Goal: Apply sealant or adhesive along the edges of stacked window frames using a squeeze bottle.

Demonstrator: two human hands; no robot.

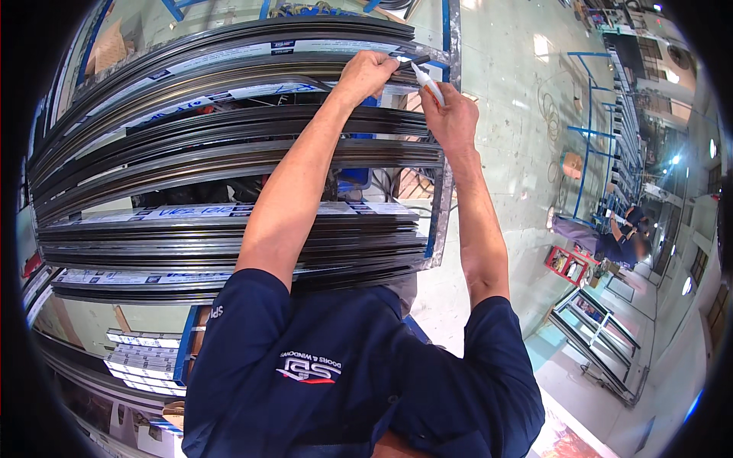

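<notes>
At the far right end of the rack, my left hand [369, 74] pinches a short black strip [416, 61] whose end sticks out to the right of my fingers. A small white patch shows beside the fingertips; what it is I cannot make out. My right hand [452, 114] is wrapped round a small white squeeze bottle [429, 84] with a narrow nozzle. The bottle tilts up and left, its tip close to the strip; whether they touch is unclear. Below both hands lie bundles of long dark profiles [252, 126], some with printed white film.
The profiles rest on a metal rack with a blue-grey end rail [443, 198]. White boxes or wrapped bars [145, 359] are stacked at lower left. To the right are a red tool cart [566, 264], a blue frame rack [588, 133], window frames [599, 336] and another person [622, 244].
</notes>
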